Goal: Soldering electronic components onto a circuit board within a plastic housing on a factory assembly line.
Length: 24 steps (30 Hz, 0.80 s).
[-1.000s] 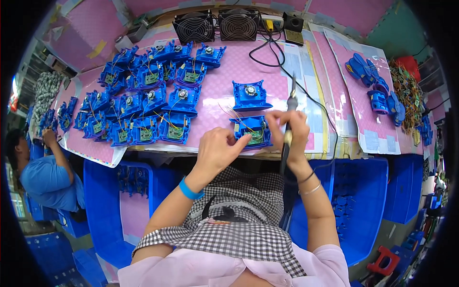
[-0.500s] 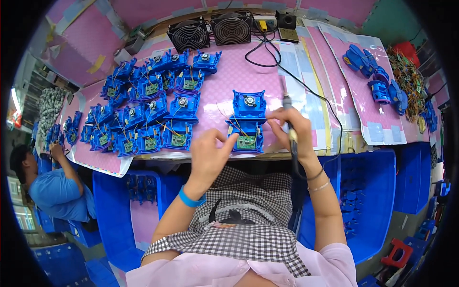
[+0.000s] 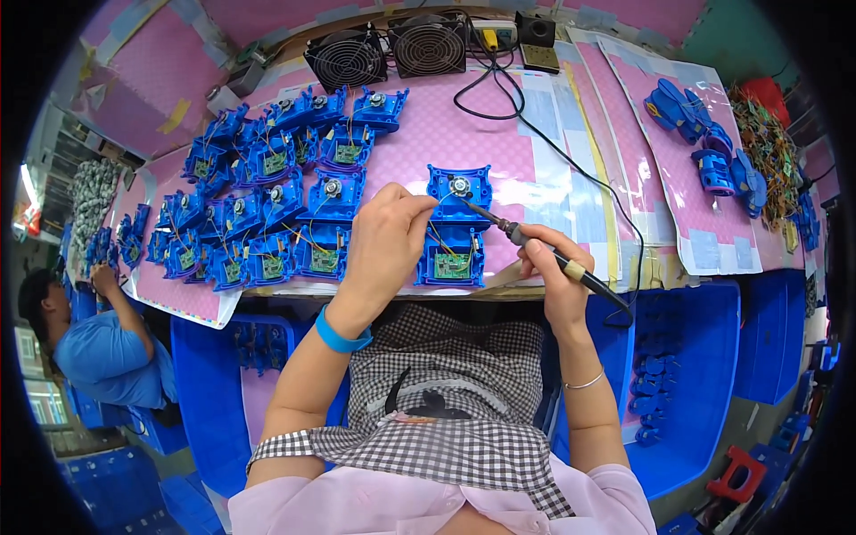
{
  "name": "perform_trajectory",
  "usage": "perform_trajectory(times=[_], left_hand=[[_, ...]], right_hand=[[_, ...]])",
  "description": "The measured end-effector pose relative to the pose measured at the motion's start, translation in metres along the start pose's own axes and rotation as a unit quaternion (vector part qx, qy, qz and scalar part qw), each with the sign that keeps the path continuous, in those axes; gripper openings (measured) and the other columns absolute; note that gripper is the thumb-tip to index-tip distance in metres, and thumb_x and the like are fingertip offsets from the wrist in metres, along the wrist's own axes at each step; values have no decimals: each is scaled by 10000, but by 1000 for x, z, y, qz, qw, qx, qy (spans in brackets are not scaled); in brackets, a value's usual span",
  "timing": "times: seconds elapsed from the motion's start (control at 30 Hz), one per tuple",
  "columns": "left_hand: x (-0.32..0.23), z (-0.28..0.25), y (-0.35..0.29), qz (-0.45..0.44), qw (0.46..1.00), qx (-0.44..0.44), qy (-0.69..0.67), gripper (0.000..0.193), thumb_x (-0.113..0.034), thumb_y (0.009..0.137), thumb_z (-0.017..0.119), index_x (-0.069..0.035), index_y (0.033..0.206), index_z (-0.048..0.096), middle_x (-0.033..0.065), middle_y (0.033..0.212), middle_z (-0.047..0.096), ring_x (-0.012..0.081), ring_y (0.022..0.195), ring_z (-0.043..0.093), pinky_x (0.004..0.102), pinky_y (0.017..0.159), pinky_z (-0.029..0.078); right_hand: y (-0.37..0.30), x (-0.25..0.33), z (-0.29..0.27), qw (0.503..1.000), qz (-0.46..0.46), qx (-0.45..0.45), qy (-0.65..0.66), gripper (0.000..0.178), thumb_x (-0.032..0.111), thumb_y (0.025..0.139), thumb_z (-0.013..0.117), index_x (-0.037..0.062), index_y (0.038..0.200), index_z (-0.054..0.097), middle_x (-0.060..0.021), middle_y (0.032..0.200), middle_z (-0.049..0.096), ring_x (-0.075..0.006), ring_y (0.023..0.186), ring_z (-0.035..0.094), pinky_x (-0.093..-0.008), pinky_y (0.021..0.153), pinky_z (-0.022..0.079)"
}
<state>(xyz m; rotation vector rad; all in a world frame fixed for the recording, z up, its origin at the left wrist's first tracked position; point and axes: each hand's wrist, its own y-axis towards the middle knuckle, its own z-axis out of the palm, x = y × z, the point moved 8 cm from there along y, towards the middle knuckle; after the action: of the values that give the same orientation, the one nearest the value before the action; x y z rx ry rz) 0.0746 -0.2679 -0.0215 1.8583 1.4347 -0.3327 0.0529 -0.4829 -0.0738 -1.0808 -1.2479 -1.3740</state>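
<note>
Left fingers [image 3: 419, 205] seemingly pinch a wire [image 3: 440, 203] beside the speaker [image 3: 460, 186]; right fingers [image 3: 553, 238] grip the soldering iron [image 3: 576, 270]: I'd steady both, heating briefly.

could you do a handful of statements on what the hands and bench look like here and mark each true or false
1. The right hand holds a soldering iron. True.
2. The green circuit board lies nearer the person than the round silver part. True.
3. The soldering iron's tip is over the green circuit board. False: it is close to the round silver part.
4. The left hand lies flat and open. False: its thumb and forefinger are pinched together.
5. The right wrist wears a blue band. False: the blue wristband is on the left wrist.
6. Two black fans stand at the far side of the table. True.
</note>
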Motion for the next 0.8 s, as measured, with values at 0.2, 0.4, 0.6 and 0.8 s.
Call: perform_trajectory(times=[0.2,0.4,0.6,0.8], left_hand=[[6,7,5,-32,999,26,-24,103,-40,758,649,-9,838,705,135,750,618,275,694,615,376,631,481],[11,12,8,-19,1000,20,-6,106,-45,745,651,-5,828,706,145,756,628,277,708,621,385,655,485],[9,14,10,9,1000,10,12,114,-25,746,670,-7,852,708,117,745,637,192,628,621,292,575,491],[4,14,10,22,999,3,30,110,-32,755,676,-11,861,701,116,753,636,197,631,617,304,570,485]], right_hand=[[7,-8,2,1000,11,-15,-6,239,127,881,606,-32,1048,669,-101,757,666,-103,591,590,-210,535,475],[10,-9,3,999,30,-23,6,244,135,885,603,-32,1051,668,-93,747,667,-101,599,595,-205,553,470],[10,-8,5,1000,16,-13,-5,239,123,881,608,-35,1051,666,-98,752,667,-104,601,598,-209,558,471],[9,1,4,999,-25,-9,-26,218,84,871,608,-51,1033,663,-99,763,657,-101,594,581,-214,547,460]])
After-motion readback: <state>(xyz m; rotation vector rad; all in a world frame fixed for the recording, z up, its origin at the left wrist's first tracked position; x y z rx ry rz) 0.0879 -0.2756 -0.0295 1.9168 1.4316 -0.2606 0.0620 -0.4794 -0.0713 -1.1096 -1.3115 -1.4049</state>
